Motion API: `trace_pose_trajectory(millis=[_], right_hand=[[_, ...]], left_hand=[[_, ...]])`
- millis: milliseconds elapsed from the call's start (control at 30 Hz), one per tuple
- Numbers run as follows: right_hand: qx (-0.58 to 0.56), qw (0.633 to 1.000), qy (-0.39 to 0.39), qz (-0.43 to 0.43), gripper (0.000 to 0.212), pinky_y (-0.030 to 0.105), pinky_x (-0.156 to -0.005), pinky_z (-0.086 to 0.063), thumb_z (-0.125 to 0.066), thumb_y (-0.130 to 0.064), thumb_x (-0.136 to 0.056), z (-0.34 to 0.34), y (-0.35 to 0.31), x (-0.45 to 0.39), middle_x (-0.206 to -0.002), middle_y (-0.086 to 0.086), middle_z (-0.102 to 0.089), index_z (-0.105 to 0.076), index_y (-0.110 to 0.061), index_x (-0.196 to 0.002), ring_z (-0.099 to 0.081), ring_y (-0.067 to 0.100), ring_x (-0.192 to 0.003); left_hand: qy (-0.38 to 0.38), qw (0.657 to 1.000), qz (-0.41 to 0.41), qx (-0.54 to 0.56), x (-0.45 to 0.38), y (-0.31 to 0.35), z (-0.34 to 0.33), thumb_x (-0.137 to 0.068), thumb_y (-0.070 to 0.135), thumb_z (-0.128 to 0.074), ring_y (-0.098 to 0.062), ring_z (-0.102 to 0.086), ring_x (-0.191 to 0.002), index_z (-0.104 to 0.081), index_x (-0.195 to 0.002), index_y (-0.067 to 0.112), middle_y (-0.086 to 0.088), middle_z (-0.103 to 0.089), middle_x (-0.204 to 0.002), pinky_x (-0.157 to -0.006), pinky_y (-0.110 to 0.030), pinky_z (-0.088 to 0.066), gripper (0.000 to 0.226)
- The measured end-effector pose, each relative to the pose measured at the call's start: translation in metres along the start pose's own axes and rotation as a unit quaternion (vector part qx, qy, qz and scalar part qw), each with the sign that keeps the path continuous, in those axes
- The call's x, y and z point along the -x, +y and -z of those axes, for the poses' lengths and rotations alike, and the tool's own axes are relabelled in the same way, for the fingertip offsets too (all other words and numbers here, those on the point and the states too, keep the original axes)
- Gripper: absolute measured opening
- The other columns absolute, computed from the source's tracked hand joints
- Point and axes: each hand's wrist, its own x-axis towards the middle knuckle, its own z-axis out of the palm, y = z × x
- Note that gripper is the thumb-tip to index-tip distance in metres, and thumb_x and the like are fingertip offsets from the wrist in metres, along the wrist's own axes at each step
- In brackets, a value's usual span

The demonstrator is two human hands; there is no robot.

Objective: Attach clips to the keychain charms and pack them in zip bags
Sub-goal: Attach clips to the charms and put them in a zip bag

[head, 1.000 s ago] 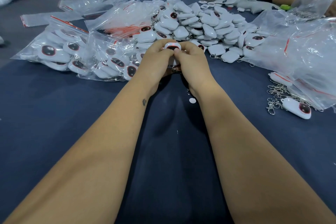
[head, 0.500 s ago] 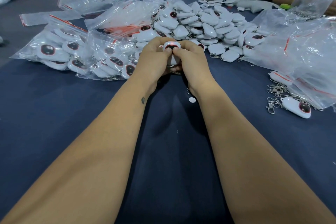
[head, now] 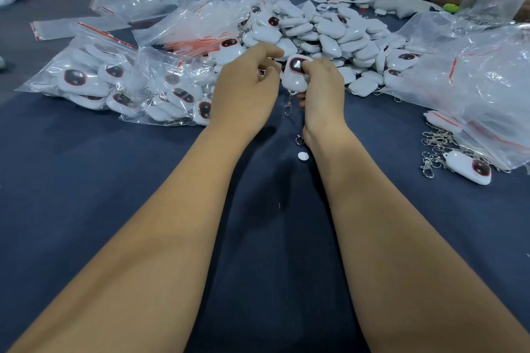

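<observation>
Above the table (head: pixel 86 180), just in front of the heap of charms (head: pixel 329 34), the right hand (head: pixel 324 89) pinches one white charm (head: pixel 295 74) with fingers curled round it — its dark, red-rimmed face turned up and a metal clip (head: pixel 288 106) dangling below on a short chain. The left hand (head: pixel 243 86) sits just beside it, fingers loosely curled; whether it holds anything cannot be told. A small ring (head: pixel 299 139) and a white disc (head: pixel 303 156) lie on the cloth by the right wrist. To the left rest filled zip bags (head: pixel 114 83), with flat empty ones beyond. At the right — beside a large clear bag (head: pixel 487 89) — lie loose clips (head: pixel 433 146) and a lone charm (head: pixel 470 170).
</observation>
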Motion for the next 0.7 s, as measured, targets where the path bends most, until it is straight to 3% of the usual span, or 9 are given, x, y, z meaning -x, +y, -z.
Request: trace_pose_trajectory(millis=[100,200,333,533,633,700], right_hand=[[-0.003,1.000,-0.003,-0.025,0.012,0.019,-0.041,-0.038,-0.053,-0.011,-0.094,-0.001,0.002,-0.002,-0.076,0.007,-0.061,-0.051,-0.014,-0.082,-0.054,0.017,-0.053],[-0.016,0.999,-0.021,-0.036,0.011,0.020,-0.044,-0.045,-0.049,-0.009,-0.095,-0.002,0.003,-0.004,-0.078,0.006,-0.065,-0.049,-0.015,-0.086,-0.064,0.023,-0.057],[-0.006,0.998,-0.045,-0.044,0.008,0.027,-0.058,-0.054,-0.047,-0.009,-0.096,-0.004,0.005,-0.006,-0.093,0.013,-0.067,-0.048,-0.015,-0.091,-0.069,0.024,-0.066],[-0.180,0.972,-0.124,-0.083,0.012,0.033,-0.074,-0.060,-0.044,0.004,-0.092,-0.006,0.004,-0.001,-0.095,0.021,-0.060,-0.047,-0.004,-0.101,-0.072,0.032,-0.079],[-0.227,0.956,-0.162,-0.088,0.015,0.037,-0.081,-0.060,-0.043,0.009,-0.093,-0.008,0.004,0.002,-0.092,0.021,-0.058,-0.046,-0.005,-0.092,-0.072,0.034,-0.084],[-0.214,0.956,-0.177,-0.091,0.015,0.034,-0.075,-0.061,-0.043,0.010,-0.093,-0.010,0.005,0.003,-0.087,0.020,-0.063,-0.048,-0.004,-0.090,-0.072,0.030,-0.079]], left_hand=[[0.045,0.985,-0.038,-0.165,-0.002,-0.002,0.008,-0.086,0.025,-0.050,-0.018,-0.060,-0.093,-0.064,-0.112,0.030,0.011,-0.067,-0.092,-0.082,-0.037,-0.049,0.030],[0.054,0.931,-0.056,-0.356,-0.005,-0.009,0.010,-0.085,0.033,-0.055,-0.032,-0.048,-0.116,-0.058,-0.122,0.023,-0.003,-0.063,-0.115,-0.092,-0.041,-0.036,0.039],[0.024,0.900,0.002,-0.436,-0.003,-0.014,0.008,-0.086,0.035,-0.059,-0.036,-0.040,-0.122,-0.050,-0.126,0.017,-0.013,-0.055,-0.126,-0.096,-0.044,-0.030,0.045],[0.045,0.927,-0.029,-0.372,-0.006,-0.012,0.010,-0.090,0.023,-0.053,-0.037,-0.055,-0.106,-0.053,-0.123,0.016,-0.011,-0.066,-0.108,-0.082,-0.040,-0.038,0.034],[0.072,0.965,-0.011,-0.253,-0.004,-0.009,0.012,-0.087,0.014,-0.049,-0.028,-0.058,-0.095,-0.056,-0.120,0.020,-0.004,-0.066,-0.099,-0.072,-0.034,-0.040,0.034],[0.103,0.981,0.011,-0.165,-0.003,-0.006,0.013,-0.086,0.013,-0.049,-0.019,-0.056,-0.086,-0.058,-0.114,0.023,0.004,-0.062,-0.092,-0.067,-0.031,-0.037,0.031]])
